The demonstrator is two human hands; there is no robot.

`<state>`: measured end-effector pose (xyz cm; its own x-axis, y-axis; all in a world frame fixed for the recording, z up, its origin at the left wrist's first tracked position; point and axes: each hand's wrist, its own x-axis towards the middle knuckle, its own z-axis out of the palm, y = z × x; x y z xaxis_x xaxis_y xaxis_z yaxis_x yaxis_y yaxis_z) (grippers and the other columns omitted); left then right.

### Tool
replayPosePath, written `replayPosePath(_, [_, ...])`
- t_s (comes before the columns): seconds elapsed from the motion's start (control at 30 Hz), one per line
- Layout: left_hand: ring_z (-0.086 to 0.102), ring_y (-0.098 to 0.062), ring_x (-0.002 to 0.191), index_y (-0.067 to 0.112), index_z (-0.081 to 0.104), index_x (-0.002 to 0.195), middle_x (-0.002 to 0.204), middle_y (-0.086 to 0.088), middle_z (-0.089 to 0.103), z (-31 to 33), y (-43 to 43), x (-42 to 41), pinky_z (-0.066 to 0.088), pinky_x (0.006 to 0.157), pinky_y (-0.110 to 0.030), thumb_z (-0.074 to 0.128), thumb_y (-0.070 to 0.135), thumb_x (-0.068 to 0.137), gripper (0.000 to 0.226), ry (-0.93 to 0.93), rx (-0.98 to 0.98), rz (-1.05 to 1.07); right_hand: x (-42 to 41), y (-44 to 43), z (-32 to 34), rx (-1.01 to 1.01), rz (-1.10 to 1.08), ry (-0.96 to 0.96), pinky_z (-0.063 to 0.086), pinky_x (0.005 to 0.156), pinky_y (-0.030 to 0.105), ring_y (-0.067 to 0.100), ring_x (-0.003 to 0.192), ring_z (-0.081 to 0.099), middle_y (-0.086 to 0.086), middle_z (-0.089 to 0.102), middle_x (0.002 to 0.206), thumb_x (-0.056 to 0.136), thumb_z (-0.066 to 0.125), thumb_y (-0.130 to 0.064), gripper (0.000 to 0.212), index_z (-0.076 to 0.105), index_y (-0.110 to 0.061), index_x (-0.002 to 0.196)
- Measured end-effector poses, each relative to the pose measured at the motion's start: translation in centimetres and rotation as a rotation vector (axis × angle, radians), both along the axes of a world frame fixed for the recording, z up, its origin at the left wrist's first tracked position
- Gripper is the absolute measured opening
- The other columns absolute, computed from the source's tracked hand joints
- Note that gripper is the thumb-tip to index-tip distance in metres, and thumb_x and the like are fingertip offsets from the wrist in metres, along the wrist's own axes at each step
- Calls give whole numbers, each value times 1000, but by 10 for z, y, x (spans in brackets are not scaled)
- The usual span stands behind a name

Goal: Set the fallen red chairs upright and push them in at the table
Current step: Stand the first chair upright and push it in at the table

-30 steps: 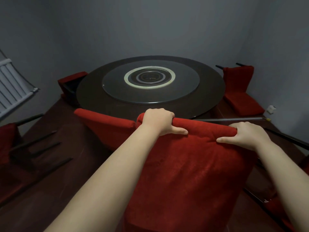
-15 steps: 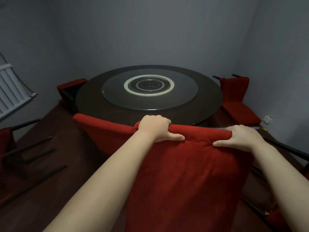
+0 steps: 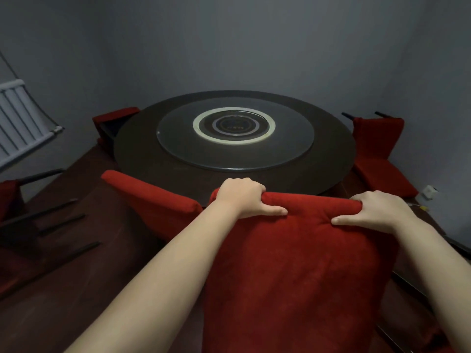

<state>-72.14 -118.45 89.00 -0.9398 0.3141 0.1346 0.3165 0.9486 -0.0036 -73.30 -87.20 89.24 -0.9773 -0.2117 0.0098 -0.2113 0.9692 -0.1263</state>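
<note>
A red upholstered chair (image 3: 293, 271) stands upright in front of me, its back facing me at the near edge of the round dark table (image 3: 331, 154). My left hand (image 3: 242, 197) grips the top left of the backrest, fingers curled over it. My right hand (image 3: 379, 210) grips the top right the same way. To the left, a second red chair (image 3: 153, 202) stands at the table. At the far right a red chair (image 3: 379, 154) lies fallen, legs pointing to the wall. Another fallen chair (image 3: 10, 200) lies at the far left, dark legs sticking out.
A glass turntable (image 3: 234, 133) sits in the table's middle. A further red chair (image 3: 112, 118) is at the table's far left side. A white radiator (image 3: 20, 118) hangs on the left wall. Dark chair legs (image 3: 456, 245) lie on the floor at the right.
The chair I hold has moved forward toward the table, and its backrest top now overlaps the table's near edge. Both hands keep their grip.
</note>
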Motion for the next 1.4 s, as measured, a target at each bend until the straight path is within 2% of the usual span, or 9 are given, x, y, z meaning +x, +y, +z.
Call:
replayPosePath(0.23, [44, -15, 64, 29, 44, 64, 59, 14, 42, -7, 6, -44, 28, 57, -32, 20, 101, 51, 77, -1, 11, 58, -58, 1, 5, 52, 87, -22, 47, 67, 31, 9, 78, 61, -17, 64, 77, 34, 31, -106, 91, 67, -39, 83])
replayPosePath(0.33, [43, -15, 63, 28, 44, 64, 59, 14, 41, -8, 11, -61, 29, 58, -32, 20, 100, 52, 78, 9, 9, 83, -81, 7, 4, 47, 111, -17, 44, 62, 30, 9, 75, 60, -17, 63, 75, 33, 29, -107, 90, 65, -39, 78])
replayPosePath(0.47, [44, -14, 65, 30, 55, 77, 59, 15, 40, -8, 19, -78, 31, 59, -32, 17, 100, 51, 84, 18, 6, 107, -106, 14, 3, 61, 144, -4, 43, 60, 29, 9, 73, 58, -19, 61, 74, 34, 27, -108, 90, 65, -40, 79])
replayPosePath(0.67, [43, -16, 62, 27, 39, 61, 58, 13, 40, -6, 36, -102, 26, 53, -31, 23, 99, 54, 74, 20, -2, 146, -144, 29, 0, 80, 181, 37, 40, 56, 27, 4, 68, 54, -19, 61, 72, 32, 23, -110, 94, 66, -39, 77])
replayPosePath(0.93, [44, -16, 62, 28, 38, 62, 58, 13, 40, -3, 64, -134, 31, 56, -31, 31, 97, 59, 69, -18, -10, 218, -189, 55, -2, 73, 223, 51, 45, 58, 27, 4, 67, 57, -17, 62, 68, 32, 23, -110, 94, 66, -37, 73])
replayPosePath(1.1, [58, -19, 73, 28, 36, 62, 60, 13, 41, 1, 77, -149, 31, 55, -31, 35, 95, 61, 67, -65, -1, 242, -210, 65, -2, 72, 233, 52, 50, 65, 30, 8, 73, 60, -17, 62, 72, 32, 23, -110, 96, 67, -38, 78])
replayPosePath(1.17, [61, -20, 79, 28, 40, 66, 62, 14, 43, 2, 79, -155, 33, 58, -31, 36, 94, 62, 66, -77, 4, 256, -218, 63, -1, 75, 234, 35, 51, 67, 31, 9, 74, 61, -17, 62, 73, 32, 23, -110, 97, 67, -38, 79])
replayPosePath(1.3, [64, -19, 87, 29, 62, 92, 80, 8, 62, -3, 74, -165, 38, 63, -31, 34, 95, 61, 78, -48, 1, 253, -227, 59, -3, 64, 215, 46, 51, 68, 31, 9, 74, 61, -16, 62, 72, 32, 23, -110, 97, 67, -37, 80])
replayPosePath(1.4, [63, -19, 83, 31, 54, 77, 67, 14, 49, -4, 72, -164, 35, 61, -31, 31, 97, 60, 72, -29, 24, 244, -222, 59, -5, 52, 190, 46, 50, 67, 31, 10, 74, 60, -17, 61, 73, 32, 22, -110, 98, 66, -38, 81])
